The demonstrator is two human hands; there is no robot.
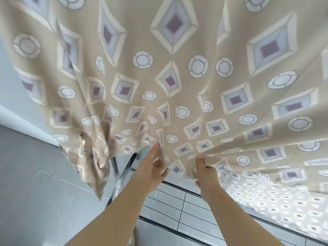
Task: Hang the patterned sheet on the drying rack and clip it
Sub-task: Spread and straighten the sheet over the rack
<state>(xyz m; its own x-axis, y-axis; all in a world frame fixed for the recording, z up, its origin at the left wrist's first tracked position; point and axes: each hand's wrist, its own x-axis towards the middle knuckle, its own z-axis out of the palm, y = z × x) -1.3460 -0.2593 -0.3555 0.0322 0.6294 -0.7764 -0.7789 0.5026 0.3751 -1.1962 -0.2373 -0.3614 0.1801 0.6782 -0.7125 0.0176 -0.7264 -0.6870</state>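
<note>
A beige patterned sheet (pixel 177 71) with purple diamonds and white circles hangs in front of me and fills most of the view. My left hand (pixel 152 167) reaches to its lower hem, fingers loosely spread, fingertip touching the cloth. My right hand (pixel 204 173) grips a bunched fold of the hem. Below the sheet, thin metal legs of the drying rack (pixel 115 164) show between the folds. The rack's top bar is hidden by the cloth. No clips are in view.
A grey tiled floor (pixel 35 192) lies at lower left, with a white wall (pixel 10 96) behind. A dark sliding-door track (pixel 177 226) crosses the floor under my arms. A second sunlit fold of the sheet (pixel 284 206) hangs at lower right.
</note>
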